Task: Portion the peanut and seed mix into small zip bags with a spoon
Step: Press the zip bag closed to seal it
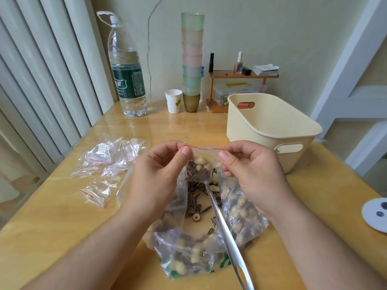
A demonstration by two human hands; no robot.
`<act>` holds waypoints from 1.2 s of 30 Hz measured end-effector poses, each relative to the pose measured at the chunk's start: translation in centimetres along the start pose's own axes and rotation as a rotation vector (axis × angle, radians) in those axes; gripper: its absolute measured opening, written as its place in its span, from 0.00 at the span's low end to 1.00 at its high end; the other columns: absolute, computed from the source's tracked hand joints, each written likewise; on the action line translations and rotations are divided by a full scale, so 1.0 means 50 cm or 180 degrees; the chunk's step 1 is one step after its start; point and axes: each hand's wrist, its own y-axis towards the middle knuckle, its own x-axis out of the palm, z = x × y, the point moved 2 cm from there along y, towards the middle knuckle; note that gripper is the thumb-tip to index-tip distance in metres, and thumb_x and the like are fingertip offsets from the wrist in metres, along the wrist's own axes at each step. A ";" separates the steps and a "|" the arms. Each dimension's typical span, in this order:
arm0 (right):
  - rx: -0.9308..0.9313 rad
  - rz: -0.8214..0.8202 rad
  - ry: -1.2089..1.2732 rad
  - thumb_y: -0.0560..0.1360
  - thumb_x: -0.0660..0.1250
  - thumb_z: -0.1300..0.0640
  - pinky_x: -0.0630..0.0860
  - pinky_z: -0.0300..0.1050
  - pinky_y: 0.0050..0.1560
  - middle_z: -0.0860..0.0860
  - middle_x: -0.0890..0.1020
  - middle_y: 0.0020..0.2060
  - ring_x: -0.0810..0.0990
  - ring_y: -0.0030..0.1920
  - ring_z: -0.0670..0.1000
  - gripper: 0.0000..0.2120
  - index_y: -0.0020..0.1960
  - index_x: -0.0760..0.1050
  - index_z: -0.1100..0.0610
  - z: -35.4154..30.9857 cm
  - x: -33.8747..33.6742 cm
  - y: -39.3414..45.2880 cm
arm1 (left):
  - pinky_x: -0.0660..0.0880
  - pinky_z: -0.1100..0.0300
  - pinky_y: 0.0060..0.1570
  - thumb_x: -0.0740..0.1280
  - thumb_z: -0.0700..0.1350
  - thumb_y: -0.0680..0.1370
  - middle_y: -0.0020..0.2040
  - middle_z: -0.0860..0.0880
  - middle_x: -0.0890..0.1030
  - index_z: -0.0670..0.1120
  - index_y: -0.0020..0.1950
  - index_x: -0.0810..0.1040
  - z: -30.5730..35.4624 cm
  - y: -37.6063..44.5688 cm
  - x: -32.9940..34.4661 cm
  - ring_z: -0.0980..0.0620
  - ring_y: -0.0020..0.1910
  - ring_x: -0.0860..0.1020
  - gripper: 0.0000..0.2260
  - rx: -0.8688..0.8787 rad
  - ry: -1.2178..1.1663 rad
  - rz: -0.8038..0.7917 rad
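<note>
Both hands pinch small zip bag point(202, 164); spoon point(222, 222) bowl hidden

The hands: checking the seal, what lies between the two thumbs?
Between the left hand and right hand runs the red zip strip of the small zip bag, pinched at both ends, in the head view.

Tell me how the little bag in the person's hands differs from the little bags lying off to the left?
The held bag contains peanuts and striped seeds; the spare bags look empty. The held bag is up off the table, pinched at its red-lined top by the left hand and right hand; the spare bags lie crumpled on the table. Both kinds are small, clear, with a red strip at the mouth.
</note>
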 end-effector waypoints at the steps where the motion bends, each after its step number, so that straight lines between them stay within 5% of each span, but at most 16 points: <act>1: -0.0005 0.0000 -0.0012 0.78 0.74 0.61 0.82 0.47 0.45 0.49 0.84 0.36 0.82 0.39 0.49 0.09 0.44 0.85 0.48 0.001 0.001 0.000 | 0.81 0.59 0.53 0.71 0.44 0.80 0.46 0.42 0.87 0.41 0.50 0.84 0.000 0.000 0.002 0.50 0.46 0.84 0.06 -0.0011 -0.0030 -0.0065; 7: -0.0038 -0.0078 -0.0091 0.78 0.75 0.60 0.82 0.56 0.50 0.49 0.86 0.40 0.83 0.43 0.51 0.10 0.46 0.85 0.44 0.007 0.014 -0.002 | 0.76 0.66 0.39 0.68 0.41 0.83 0.40 0.45 0.84 0.36 0.49 0.82 -0.002 -0.003 0.016 0.56 0.35 0.79 0.09 -0.0072 -0.0176 -0.0169; 16: -0.0119 -0.0076 -0.0099 0.78 0.74 0.61 0.82 0.48 0.48 0.48 0.86 0.39 0.83 0.42 0.48 0.13 0.45 0.85 0.42 0.004 0.014 -0.002 | 0.81 0.54 0.57 0.72 0.45 0.78 0.47 0.41 0.87 0.41 0.53 0.82 -0.002 -0.002 0.006 0.45 0.49 0.85 0.09 -0.0149 -0.0127 -0.0419; 25: -0.0014 -0.0253 -0.0061 0.78 0.74 0.60 0.81 0.46 0.47 0.48 0.86 0.39 0.83 0.41 0.46 0.07 0.47 0.84 0.48 0.005 0.017 -0.008 | 0.80 0.60 0.48 0.75 0.45 0.76 0.45 0.37 0.86 0.40 0.51 0.84 -0.004 -0.002 0.004 0.48 0.43 0.83 0.09 -0.0135 0.0217 -0.0413; 30: 0.0070 -0.0273 -0.0093 0.78 0.74 0.61 0.80 0.45 0.48 0.48 0.87 0.39 0.83 0.42 0.45 0.06 0.48 0.84 0.51 0.007 0.016 -0.008 | 0.82 0.51 0.52 0.75 0.43 0.76 0.44 0.39 0.87 0.41 0.51 0.84 -0.007 0.000 0.000 0.41 0.45 0.85 0.07 -0.0169 0.0279 -0.0386; 36: -0.0012 -0.0287 -0.0194 0.78 0.74 0.60 0.80 0.47 0.47 0.48 0.87 0.40 0.83 0.42 0.46 0.07 0.47 0.85 0.47 0.009 0.016 -0.007 | 0.80 0.59 0.48 0.75 0.47 0.74 0.43 0.45 0.87 0.43 0.50 0.85 -0.007 0.004 -0.004 0.51 0.41 0.83 0.10 -0.0151 0.0421 -0.0306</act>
